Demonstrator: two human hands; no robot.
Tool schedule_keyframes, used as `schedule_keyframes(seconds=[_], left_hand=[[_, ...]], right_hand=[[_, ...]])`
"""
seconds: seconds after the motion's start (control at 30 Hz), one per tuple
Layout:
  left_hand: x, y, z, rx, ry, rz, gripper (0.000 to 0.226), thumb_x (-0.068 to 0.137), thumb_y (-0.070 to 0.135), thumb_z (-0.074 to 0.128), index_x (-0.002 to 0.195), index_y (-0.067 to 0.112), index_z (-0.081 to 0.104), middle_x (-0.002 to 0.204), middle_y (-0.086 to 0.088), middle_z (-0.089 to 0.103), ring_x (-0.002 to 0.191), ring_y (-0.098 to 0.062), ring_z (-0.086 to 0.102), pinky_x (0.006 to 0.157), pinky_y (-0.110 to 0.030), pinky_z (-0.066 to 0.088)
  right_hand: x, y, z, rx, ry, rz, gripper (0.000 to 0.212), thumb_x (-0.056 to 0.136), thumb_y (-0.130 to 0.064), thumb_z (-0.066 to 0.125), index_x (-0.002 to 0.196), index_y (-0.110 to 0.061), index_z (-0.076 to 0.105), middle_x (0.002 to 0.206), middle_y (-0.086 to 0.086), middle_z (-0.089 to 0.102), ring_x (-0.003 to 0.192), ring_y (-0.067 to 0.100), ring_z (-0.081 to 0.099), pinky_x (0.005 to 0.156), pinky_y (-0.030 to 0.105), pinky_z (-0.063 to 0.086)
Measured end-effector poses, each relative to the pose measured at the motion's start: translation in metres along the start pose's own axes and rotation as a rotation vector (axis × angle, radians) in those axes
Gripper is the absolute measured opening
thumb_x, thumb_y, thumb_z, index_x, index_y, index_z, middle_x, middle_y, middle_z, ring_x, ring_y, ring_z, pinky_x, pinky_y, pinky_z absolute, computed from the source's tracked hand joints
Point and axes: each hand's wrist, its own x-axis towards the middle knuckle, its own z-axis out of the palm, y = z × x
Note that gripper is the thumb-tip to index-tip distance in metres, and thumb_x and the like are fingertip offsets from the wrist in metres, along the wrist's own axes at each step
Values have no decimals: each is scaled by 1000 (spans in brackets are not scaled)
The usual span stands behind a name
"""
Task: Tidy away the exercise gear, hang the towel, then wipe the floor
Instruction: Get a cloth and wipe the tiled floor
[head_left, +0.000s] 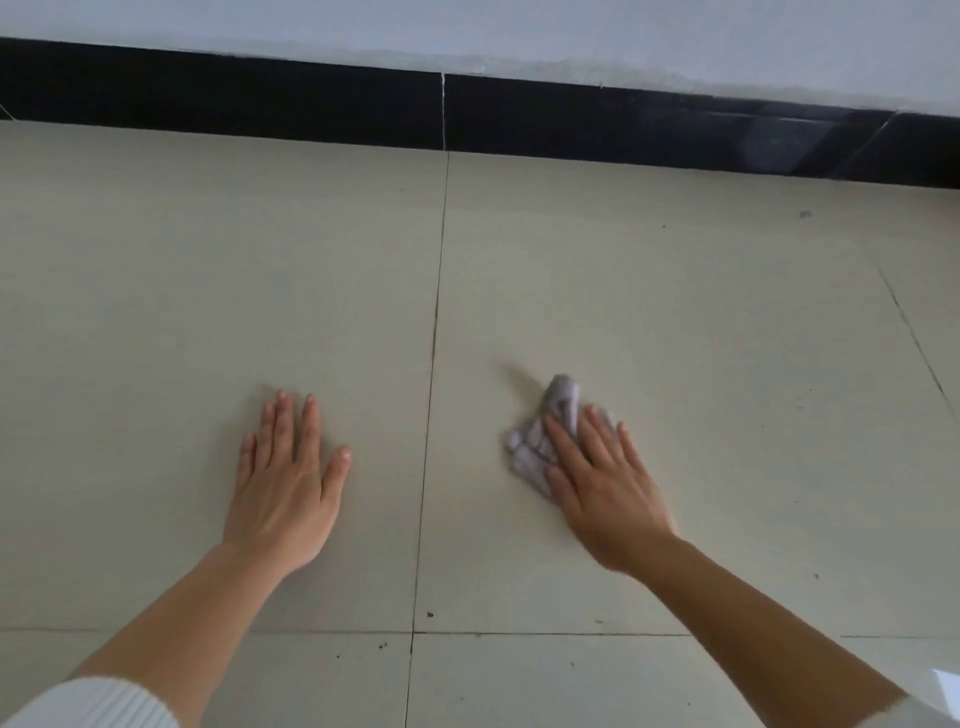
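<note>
Grey cloth (545, 441) lies bunched on the pale tiled floor (727, 364), right of a grout line, partly hidden under the right hand (602, 478), whose straight fingers press it flat. Cloth edges blurred. Left hand (285, 488) rests flat on the floor, fingers straight, holding nothing; black skirting (260, 93) runs beyond.

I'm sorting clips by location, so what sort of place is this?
Probably an indoor room, at the floor's edge: large pale floor tiles with grout lines, a glossy black skirting strip, and a white wall above it. Which room, I cannot tell.
</note>
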Motion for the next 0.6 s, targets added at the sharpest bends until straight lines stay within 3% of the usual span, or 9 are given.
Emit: schedule_keyframes(seconds=[0.1,0.27,0.47,0.6], left_hand=[[35,-6,-5,29,36,-11,68,96,47,17,151,12,-2,158,-11,-12,146,-22,-11,118,-37,-4],[66,-16,3,2,152,-40,72,95,52,17,150,5,15,157,-19,7,146,-30,6,117,-43,7],[61,-20,6,16,236,-28,75,89,53,20,147,7,27,154,-17,22,143,-30,19,113,-42,17],[61,-18,6,8,235,-44,73,89,52,23,147,9,28,154,-16,23,143,-29,20,113,-43,20]], right_hand=[[22,46,-14,134,58,440,58,101,-43,14,153,-26,-2,161,7,-1,148,22,-8,119,35,-9],[93,63,-24,232,45,684,59,101,-40,16,153,-20,-1,160,12,-6,147,28,-10,119,40,-9],[168,-4,-29,229,30,451,58,102,-41,14,153,-21,-4,160,10,-10,146,26,-15,118,40,-12],[170,-70,-23,117,-8,27,58,101,-43,9,152,-23,-10,159,7,-15,145,23,-21,118,38,-15]])
